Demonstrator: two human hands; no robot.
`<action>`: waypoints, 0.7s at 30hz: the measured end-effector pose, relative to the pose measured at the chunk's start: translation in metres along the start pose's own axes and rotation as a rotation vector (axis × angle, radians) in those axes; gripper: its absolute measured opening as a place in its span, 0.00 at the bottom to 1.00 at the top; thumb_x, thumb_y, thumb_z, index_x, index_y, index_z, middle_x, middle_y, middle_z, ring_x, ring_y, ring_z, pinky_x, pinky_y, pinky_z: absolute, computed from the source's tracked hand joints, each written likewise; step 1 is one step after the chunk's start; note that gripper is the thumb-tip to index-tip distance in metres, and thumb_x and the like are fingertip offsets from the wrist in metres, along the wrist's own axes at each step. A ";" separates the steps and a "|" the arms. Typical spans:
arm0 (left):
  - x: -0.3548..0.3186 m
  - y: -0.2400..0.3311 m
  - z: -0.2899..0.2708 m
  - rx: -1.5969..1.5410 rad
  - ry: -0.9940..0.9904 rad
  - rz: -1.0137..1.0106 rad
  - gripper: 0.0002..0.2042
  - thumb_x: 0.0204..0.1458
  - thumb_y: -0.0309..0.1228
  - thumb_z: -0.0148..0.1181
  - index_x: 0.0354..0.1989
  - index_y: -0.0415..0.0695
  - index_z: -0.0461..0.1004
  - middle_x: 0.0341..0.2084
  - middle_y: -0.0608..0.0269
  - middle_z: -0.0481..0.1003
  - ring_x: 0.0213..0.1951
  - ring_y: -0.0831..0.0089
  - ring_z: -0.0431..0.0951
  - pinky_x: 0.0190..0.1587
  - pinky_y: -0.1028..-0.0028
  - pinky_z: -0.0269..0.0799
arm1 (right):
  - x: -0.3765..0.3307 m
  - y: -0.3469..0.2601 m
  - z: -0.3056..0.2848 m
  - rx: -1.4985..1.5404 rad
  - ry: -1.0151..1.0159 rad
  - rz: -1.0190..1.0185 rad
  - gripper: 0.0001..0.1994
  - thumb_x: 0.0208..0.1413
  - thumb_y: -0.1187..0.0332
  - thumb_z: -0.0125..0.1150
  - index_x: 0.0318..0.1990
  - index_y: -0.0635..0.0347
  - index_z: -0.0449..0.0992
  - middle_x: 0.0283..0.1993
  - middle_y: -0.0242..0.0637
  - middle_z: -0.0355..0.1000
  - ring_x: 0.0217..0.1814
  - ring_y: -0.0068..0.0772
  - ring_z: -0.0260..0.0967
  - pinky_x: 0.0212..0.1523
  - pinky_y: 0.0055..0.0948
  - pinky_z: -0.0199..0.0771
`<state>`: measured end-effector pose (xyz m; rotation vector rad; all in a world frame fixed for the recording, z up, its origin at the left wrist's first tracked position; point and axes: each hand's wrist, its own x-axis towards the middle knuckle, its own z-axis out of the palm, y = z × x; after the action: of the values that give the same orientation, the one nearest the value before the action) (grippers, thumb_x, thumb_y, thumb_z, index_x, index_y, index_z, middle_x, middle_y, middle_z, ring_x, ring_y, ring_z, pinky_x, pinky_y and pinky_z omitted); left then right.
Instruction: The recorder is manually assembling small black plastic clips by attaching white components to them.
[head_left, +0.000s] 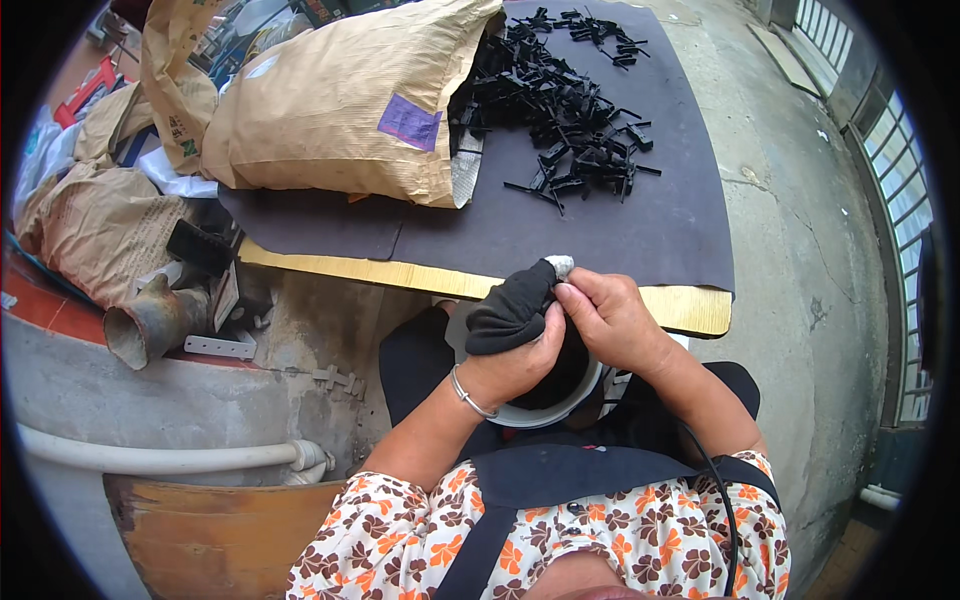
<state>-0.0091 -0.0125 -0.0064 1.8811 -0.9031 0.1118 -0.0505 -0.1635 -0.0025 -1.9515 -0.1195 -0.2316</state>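
Meeting above a bucket point(545, 420), likely to catch drops.
Left hand point(527, 348): grip unclear under black glove point(508, 308); right hand point(612, 318): pinched closed.

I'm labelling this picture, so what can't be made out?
All in the head view:
Left hand: most fingers covered by black cloth.
Right hand: its own fingers may hide anything pinched.
Pail: inside dark, partly behind the left hand.
Paper sack: its wall hides most contents.

1 white pipe point(160, 459) runs along a grey wall point(110, 400), below a flared, seemingly metal tube point(172, 316); a barred frame point(876, 205) stands right.
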 end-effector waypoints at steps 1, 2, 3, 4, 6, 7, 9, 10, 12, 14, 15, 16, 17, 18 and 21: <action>0.000 0.002 -0.001 0.023 -0.003 -0.002 0.18 0.48 0.20 0.55 0.49 0.33 0.68 0.41 0.59 0.75 0.40 0.78 0.73 0.44 0.77 0.69 | 0.001 0.000 0.000 -0.001 0.001 0.000 0.10 0.55 0.69 0.52 0.26 0.67 0.67 0.21 0.51 0.67 0.24 0.53 0.65 0.26 0.37 0.65; 0.000 0.003 -0.001 0.045 -0.005 -0.003 0.18 0.47 0.20 0.55 0.49 0.33 0.68 0.40 0.60 0.75 0.40 0.77 0.73 0.44 0.76 0.69 | 0.001 0.001 0.001 0.029 -0.005 -0.011 0.10 0.55 0.69 0.52 0.27 0.67 0.68 0.21 0.50 0.66 0.22 0.51 0.64 0.26 0.36 0.64; -0.001 0.002 -0.001 0.046 -0.005 -0.004 0.18 0.47 0.20 0.55 0.49 0.33 0.68 0.40 0.60 0.75 0.40 0.77 0.73 0.44 0.76 0.69 | 0.002 0.000 0.002 0.062 -0.013 -0.022 0.10 0.55 0.69 0.52 0.27 0.67 0.68 0.21 0.50 0.66 0.21 0.48 0.63 0.25 0.35 0.64; -0.001 0.001 -0.001 -0.037 0.000 -0.049 0.18 0.47 0.20 0.55 0.50 0.34 0.67 0.38 0.61 0.74 0.39 0.78 0.73 0.42 0.77 0.69 | 0.003 0.001 0.001 0.063 -0.014 -0.022 0.10 0.55 0.69 0.52 0.27 0.67 0.68 0.21 0.50 0.66 0.21 0.48 0.63 0.25 0.35 0.64; 0.002 0.004 -0.004 -0.295 -0.029 -0.221 0.19 0.49 0.22 0.57 0.51 0.35 0.65 0.36 0.62 0.74 0.34 0.80 0.73 0.37 0.81 0.69 | 0.004 0.004 -0.007 0.080 -0.055 -0.045 0.10 0.55 0.68 0.52 0.27 0.67 0.68 0.19 0.46 0.64 0.19 0.38 0.60 0.24 0.32 0.63; 0.005 0.007 -0.009 -0.469 -0.062 -0.348 0.20 0.50 0.22 0.58 0.52 0.36 0.64 0.34 0.62 0.74 0.32 0.82 0.72 0.33 0.83 0.69 | 0.004 0.007 -0.009 0.140 -0.004 -0.093 0.08 0.56 0.69 0.52 0.30 0.65 0.70 0.18 0.33 0.60 0.20 0.22 0.54 0.22 0.25 0.59; 0.006 0.004 -0.020 -0.535 -0.106 -0.378 0.20 0.51 0.25 0.57 0.53 0.36 0.64 0.34 0.64 0.74 0.33 0.82 0.72 0.36 0.80 0.70 | 0.004 -0.005 -0.021 0.101 -0.106 -0.008 0.07 0.55 0.69 0.54 0.33 0.65 0.72 0.18 0.32 0.60 0.20 0.22 0.54 0.22 0.25 0.59; 0.005 0.002 -0.024 -0.693 -0.130 -0.411 0.20 0.52 0.24 0.56 0.53 0.36 0.63 0.34 0.63 0.74 0.32 0.82 0.72 0.34 0.81 0.70 | 0.004 -0.010 -0.026 0.063 -0.206 0.077 0.07 0.53 0.69 0.56 0.35 0.64 0.73 0.18 0.32 0.60 0.20 0.21 0.54 0.22 0.25 0.59; 0.005 0.001 -0.028 -0.855 -0.158 -0.444 0.19 0.52 0.24 0.55 0.53 0.36 0.63 0.34 0.62 0.73 0.30 0.81 0.71 0.31 0.81 0.70 | 0.003 0.001 -0.027 -0.005 -0.282 0.049 0.07 0.49 0.72 0.60 0.36 0.63 0.75 0.18 0.32 0.63 0.20 0.22 0.58 0.23 0.25 0.61; 0.007 0.003 -0.030 -1.049 -0.131 -0.486 0.19 0.54 0.23 0.52 0.55 0.36 0.62 0.35 0.60 0.72 0.28 0.81 0.70 0.27 0.81 0.70 | 0.002 0.009 -0.025 -0.025 -0.165 -0.245 0.07 0.46 0.75 0.61 0.34 0.62 0.76 0.19 0.33 0.66 0.20 0.26 0.64 0.23 0.25 0.63; 0.008 0.002 -0.030 -1.035 -0.113 -0.512 0.19 0.55 0.23 0.50 0.56 0.36 0.60 0.36 0.60 0.72 0.27 0.80 0.71 0.27 0.81 0.70 | 0.002 0.009 -0.025 -0.024 -0.166 -0.244 0.07 0.46 0.75 0.61 0.34 0.62 0.76 0.19 0.33 0.66 0.20 0.26 0.64 0.23 0.25 0.63; 0.007 -0.001 -0.029 -1.036 -0.113 -0.514 0.19 0.55 0.23 0.50 0.56 0.36 0.60 0.36 0.60 0.72 0.27 0.80 0.71 0.27 0.81 0.70 | 0.003 0.008 -0.026 -0.070 -0.107 -0.318 0.06 0.46 0.74 0.61 0.33 0.61 0.76 0.21 0.36 0.68 0.21 0.29 0.66 0.23 0.26 0.65; 0.005 -0.005 -0.027 -0.946 -0.119 -0.484 0.20 0.55 0.23 0.49 0.57 0.36 0.59 0.36 0.60 0.72 0.27 0.80 0.71 0.27 0.81 0.70 | 0.003 0.007 -0.027 -0.116 -0.049 -0.391 0.05 0.46 0.74 0.61 0.33 0.59 0.76 0.22 0.38 0.70 0.23 0.33 0.68 0.24 0.27 0.66; 0.005 -0.007 -0.026 -0.856 -0.126 -0.452 0.20 0.55 0.23 0.49 0.57 0.36 0.59 0.36 0.60 0.72 0.26 0.80 0.71 0.28 0.81 0.70 | 0.004 0.005 -0.027 -0.115 -0.048 -0.391 0.05 0.46 0.74 0.61 0.33 0.59 0.76 0.22 0.38 0.70 0.23 0.33 0.68 0.24 0.27 0.66; 0.003 -0.002 -0.025 -0.831 -0.205 -0.486 0.20 0.54 0.23 0.48 0.57 0.35 0.59 0.35 0.62 0.72 0.26 0.83 0.70 0.28 0.83 0.69 | 0.006 0.001 -0.028 -0.102 -0.040 -0.436 0.05 0.44 0.76 0.63 0.31 0.58 0.76 0.22 0.37 0.69 0.22 0.33 0.67 0.22 0.27 0.65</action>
<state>0.0018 0.0066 0.0059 1.2732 -0.4756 -0.6656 -0.0474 -0.1900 0.0085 -2.0136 -0.5718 -0.4928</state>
